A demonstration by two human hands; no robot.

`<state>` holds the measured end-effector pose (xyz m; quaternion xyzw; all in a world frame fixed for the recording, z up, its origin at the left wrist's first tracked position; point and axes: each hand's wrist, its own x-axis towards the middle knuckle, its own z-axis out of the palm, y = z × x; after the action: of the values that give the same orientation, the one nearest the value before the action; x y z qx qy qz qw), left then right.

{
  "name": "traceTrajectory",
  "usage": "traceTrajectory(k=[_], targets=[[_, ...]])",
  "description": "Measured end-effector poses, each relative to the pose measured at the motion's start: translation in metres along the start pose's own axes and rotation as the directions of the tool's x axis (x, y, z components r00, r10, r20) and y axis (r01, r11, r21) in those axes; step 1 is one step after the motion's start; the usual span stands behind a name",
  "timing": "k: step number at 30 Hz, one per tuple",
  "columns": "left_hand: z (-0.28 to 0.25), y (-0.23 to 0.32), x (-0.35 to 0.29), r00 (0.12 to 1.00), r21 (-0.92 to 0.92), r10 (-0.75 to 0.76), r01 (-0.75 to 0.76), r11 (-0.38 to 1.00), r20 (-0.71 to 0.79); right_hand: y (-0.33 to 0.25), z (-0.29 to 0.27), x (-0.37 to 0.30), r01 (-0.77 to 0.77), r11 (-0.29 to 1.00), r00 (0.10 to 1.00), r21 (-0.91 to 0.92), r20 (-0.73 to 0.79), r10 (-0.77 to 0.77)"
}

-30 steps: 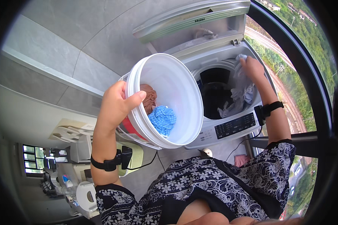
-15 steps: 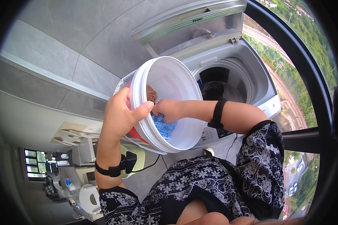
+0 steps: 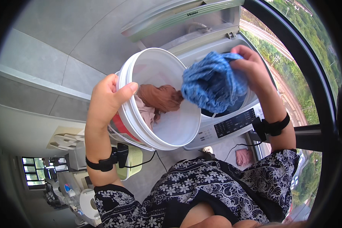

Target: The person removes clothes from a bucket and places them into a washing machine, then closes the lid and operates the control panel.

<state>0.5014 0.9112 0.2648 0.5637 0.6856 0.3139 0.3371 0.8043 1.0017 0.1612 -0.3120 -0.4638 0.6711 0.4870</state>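
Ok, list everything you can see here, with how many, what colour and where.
bucket: one, white, tilted beside the washer, left hand on its rim
brown garment: one, inside the bucket
pale pink garment: one, inside the bucket
blue cloth: one, held over the washer's opening
washing machine: one, white-grey, lid raised
pink cloth: one, on the floor
left hand: grips the bucket
right hand: holds the blue cloth

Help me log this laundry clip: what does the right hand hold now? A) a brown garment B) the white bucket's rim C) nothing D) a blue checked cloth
D: the right hand grips a bunched blue checked cloth over the open washing machine, while the left hand holds the white bucket by its rim.
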Motion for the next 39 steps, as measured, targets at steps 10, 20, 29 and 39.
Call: traceTrajectory(k=[10, 20, 29, 39], targets=[[0.002, -0.009, 0.010, 0.996, 0.018, 0.092, -0.092, 0.996, 0.008, 0.055, -0.051, 0.034, 0.004, 0.966, 0.987, -0.258, -0.157, -0.046], [0.002, -0.006, -0.003, 0.999, 0.009, 0.052, -0.052, 0.999, -0.013, 0.107, -0.026, 0.023, -0.313, 0.944, 0.948, -0.099, -0.084, 0.306], [0.009, -0.006, -0.005, 0.997, 0.024, 0.080, -0.080, 0.996, 0.006, 0.100, 0.014, 0.023, 0.113, 0.533, 0.973, -0.838, 0.202, 0.111], [0.012, -0.006, -0.012, 0.997, 0.081, 0.074, -0.077, 0.994, 0.037, 0.120, 0.164, 0.033, 0.629, 0.124, 0.760, -0.767, 0.641, 0.109]])
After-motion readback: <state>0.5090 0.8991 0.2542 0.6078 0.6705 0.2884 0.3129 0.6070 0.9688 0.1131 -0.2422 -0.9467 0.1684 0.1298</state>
